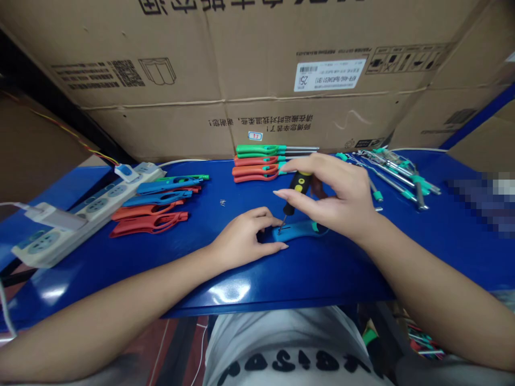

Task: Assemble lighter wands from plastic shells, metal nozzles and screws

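My right hand [333, 195] grips a black-and-yellow screwdriver [296, 191], held tilted with its tip pressed down onto a blue plastic handle piece [300, 230] lying on the blue table [281, 273]. My left hand [247, 236] rests on the table and pinches the left end of that blue piece, holding it steady. Two tiny screws [222, 202] lie on the table just behind my left hand.
Loose red and blue handle shells [155, 212] lie at the left beside white power strips [80, 214]. Assembled red and green tools [261, 161] are stacked behind. A pile of metal blades with teal parts [390, 169] sits at the right. Cardboard boxes [257, 69] wall the back.
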A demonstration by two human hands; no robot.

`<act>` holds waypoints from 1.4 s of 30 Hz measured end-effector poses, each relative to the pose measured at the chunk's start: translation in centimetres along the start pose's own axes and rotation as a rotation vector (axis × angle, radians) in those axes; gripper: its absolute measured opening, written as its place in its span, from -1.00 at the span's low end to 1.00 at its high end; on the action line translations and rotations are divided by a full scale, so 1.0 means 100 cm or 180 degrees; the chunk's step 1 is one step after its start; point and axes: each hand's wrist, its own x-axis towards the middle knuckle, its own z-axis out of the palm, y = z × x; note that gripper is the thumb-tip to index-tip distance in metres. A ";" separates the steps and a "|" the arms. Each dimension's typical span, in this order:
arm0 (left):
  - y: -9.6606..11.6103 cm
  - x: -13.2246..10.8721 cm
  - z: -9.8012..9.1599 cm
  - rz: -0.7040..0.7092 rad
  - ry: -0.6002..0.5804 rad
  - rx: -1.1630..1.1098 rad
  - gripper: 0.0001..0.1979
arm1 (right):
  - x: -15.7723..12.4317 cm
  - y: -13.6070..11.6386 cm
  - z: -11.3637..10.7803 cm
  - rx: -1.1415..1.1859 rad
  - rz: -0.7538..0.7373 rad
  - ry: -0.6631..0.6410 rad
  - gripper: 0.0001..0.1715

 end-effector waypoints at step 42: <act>0.000 0.000 0.000 0.0010 -0.0024 0.0022 -0.60 | 0.001 0.001 -0.004 0.0528 0.0054 -0.0450 -0.54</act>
